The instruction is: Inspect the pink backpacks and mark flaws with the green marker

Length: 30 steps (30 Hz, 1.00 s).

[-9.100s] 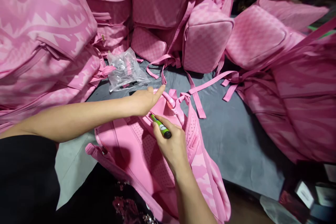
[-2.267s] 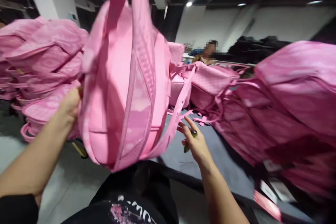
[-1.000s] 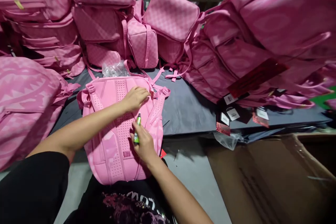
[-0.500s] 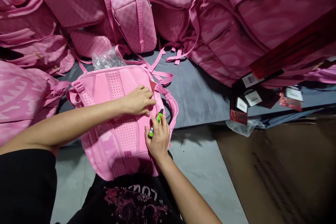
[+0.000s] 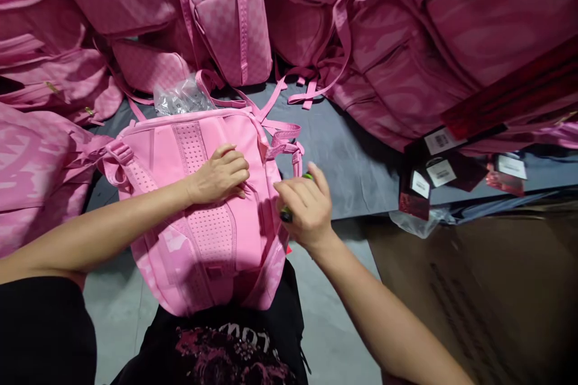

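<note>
A light pink backpack [image 5: 198,192] lies back-side up at the near edge of the dark grey table [image 5: 352,162], its lower end hanging toward my lap. My left hand [image 5: 221,173] rests palm-down on its padded mesh back panel. My right hand [image 5: 303,209] sits at the bag's right edge, by the right shoulder strap [image 5: 284,144], fingers closed round a small green lighter [image 5: 289,212], which is mostly hidden in the fist.
Piles of darker pink backpacks [image 5: 406,42] ring the table on the left, back and right. A clear plastic bag [image 5: 180,96] lies behind the backpack. Hang tags [image 5: 433,162] dangle at the right table edge. A brown cardboard box [image 5: 487,301] stands on the floor at the right.
My right hand has shifted right and turned over, so the green lighter is now mostly covered. My left hand slid slightly left on the back panel. Earlier, a backpack was lifted away.
</note>
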Each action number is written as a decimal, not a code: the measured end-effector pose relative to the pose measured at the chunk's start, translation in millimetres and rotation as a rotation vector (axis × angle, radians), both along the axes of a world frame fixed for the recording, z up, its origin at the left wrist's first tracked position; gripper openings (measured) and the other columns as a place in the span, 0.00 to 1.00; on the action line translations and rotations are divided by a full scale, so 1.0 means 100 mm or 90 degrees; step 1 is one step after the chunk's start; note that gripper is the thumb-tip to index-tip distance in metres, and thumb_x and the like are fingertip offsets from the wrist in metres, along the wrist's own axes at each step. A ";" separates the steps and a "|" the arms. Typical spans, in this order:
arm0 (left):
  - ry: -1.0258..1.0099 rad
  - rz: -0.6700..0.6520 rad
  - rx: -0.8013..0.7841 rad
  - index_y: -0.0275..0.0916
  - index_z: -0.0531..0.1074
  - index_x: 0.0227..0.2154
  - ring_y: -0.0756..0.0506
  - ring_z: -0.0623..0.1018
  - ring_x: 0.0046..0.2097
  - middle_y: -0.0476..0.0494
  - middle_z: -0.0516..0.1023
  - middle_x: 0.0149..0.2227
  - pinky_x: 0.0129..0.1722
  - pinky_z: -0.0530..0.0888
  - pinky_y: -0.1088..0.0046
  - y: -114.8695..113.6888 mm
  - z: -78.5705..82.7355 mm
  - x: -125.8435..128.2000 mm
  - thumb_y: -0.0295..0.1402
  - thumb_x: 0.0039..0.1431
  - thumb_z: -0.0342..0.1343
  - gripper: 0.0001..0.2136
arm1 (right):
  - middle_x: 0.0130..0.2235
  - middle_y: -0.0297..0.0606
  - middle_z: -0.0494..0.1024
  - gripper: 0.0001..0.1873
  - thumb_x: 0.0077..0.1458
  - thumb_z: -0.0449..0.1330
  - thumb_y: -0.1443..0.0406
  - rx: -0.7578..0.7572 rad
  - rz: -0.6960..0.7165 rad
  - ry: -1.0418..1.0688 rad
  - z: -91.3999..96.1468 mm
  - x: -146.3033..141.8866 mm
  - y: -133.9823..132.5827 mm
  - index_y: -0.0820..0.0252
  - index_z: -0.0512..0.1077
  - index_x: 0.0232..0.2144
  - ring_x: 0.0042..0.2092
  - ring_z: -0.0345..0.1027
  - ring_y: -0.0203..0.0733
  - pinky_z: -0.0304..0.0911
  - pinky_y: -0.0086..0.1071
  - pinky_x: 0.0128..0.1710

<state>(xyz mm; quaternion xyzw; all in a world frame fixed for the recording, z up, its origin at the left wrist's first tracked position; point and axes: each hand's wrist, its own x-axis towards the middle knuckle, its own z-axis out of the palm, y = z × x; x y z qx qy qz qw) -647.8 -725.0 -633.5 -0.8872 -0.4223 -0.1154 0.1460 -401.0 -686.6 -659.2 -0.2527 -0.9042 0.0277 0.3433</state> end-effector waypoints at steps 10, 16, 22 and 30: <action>-0.043 -0.027 0.036 0.41 0.72 0.34 0.44 0.71 0.47 0.45 0.78 0.39 0.64 0.56 0.60 0.02 -0.11 -0.06 0.47 0.69 0.49 0.16 | 0.32 0.35 0.74 0.09 0.64 0.54 0.72 0.009 0.183 -0.329 0.08 -0.35 0.46 0.58 0.74 0.39 0.31 0.64 0.37 0.48 0.33 0.29; -0.060 -0.016 0.009 0.42 0.72 0.35 0.44 0.72 0.47 0.45 0.78 0.39 0.65 0.56 0.60 0.02 -0.20 -0.07 0.52 0.69 0.45 0.21 | 0.32 0.38 0.73 0.12 0.68 0.48 0.71 0.098 0.228 -0.360 -0.03 -0.42 0.44 0.62 0.71 0.39 0.30 0.64 0.39 0.51 0.34 0.29; -0.100 -0.039 -0.005 0.39 0.72 0.40 0.41 0.73 0.50 0.40 0.78 0.43 0.65 0.59 0.57 0.10 -0.06 -0.15 0.52 0.68 0.45 0.21 | 0.31 0.39 0.73 0.10 0.68 0.48 0.71 0.141 0.217 -0.382 -0.08 -0.42 0.46 0.62 0.70 0.39 0.30 0.65 0.40 0.51 0.35 0.29; -0.173 0.582 -0.069 0.36 0.77 0.41 0.31 0.80 0.46 0.34 0.81 0.40 0.44 0.72 0.56 0.37 0.53 -0.49 0.53 0.66 0.43 0.26 | 0.30 0.37 0.74 0.08 0.65 0.54 0.68 0.091 0.122 -0.355 0.12 -0.61 0.56 0.60 0.72 0.34 0.29 0.64 0.38 0.48 0.33 0.28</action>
